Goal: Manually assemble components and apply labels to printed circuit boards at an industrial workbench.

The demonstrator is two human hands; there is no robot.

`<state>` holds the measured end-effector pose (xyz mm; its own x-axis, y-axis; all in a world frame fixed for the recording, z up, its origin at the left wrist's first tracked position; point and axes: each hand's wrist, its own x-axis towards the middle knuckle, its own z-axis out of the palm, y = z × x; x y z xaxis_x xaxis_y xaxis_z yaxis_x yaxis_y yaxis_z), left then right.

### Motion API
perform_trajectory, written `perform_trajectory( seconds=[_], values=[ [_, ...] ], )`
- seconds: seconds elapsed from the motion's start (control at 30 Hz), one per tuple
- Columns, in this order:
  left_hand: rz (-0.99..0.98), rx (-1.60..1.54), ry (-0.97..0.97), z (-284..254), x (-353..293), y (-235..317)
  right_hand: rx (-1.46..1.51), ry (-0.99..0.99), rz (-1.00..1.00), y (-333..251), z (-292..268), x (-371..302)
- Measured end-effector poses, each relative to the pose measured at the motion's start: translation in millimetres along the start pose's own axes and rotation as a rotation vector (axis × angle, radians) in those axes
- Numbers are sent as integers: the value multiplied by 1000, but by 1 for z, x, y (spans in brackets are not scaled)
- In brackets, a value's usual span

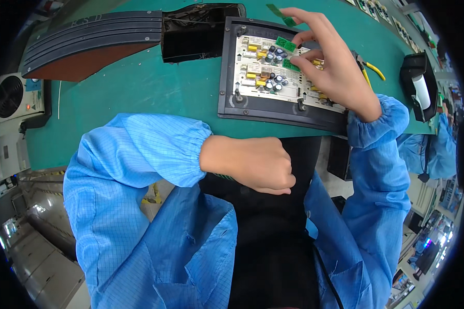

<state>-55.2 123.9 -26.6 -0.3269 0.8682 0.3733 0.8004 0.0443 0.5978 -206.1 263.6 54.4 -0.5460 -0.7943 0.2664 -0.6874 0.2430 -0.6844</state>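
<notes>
My right hand (pixel 330 64) reaches over a black-framed fixture (pixel 314 122) that carries a pale circuit board panel (pixel 260 90). A small green board (pixel 274 9) sticks out at its index fingertip, seemingly held by the curled fingers. Two more small green boards, one (pixel 285 44) near the middle finger and one (pixel 290 65) by the thumb tip, stand on the panel among dark round capacitors (pixel 276 82) and yellow parts (pixel 251 75). My left hand (pixel 255 165) is closed in a fist above my lap, back upward; whatever is inside is hidden. A dark green striped edge (pixel 224 176) shows under its wrist.
The green tabletop (pixel 185 92) bears a long dark housing (pixel 103 44) at the far left and a white box with a fan (pixel 13 98) at its left edge. Right of the fixture lie yellow-handled pliers (pixel 375 71) and a black holder with a white roll (pixel 420 92).
</notes>
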Motion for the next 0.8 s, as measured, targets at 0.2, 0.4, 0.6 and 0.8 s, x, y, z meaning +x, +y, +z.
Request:
perform_trajectory(
  seconds=[0.2,0.4,0.6,0.8],
  values=[
    [12,-20,56,3,1,1,-64,-51,8,2,2,5],
    [6,-22,42,2,1,1,-129,-112,38,3,-1,12],
    [29,27,-8,0,1,-1,-210,-288,153,-22,-15,27],
    [6,-8,14,-3,1,3,-721,-280,140,-37,-20,32]
  ],
)
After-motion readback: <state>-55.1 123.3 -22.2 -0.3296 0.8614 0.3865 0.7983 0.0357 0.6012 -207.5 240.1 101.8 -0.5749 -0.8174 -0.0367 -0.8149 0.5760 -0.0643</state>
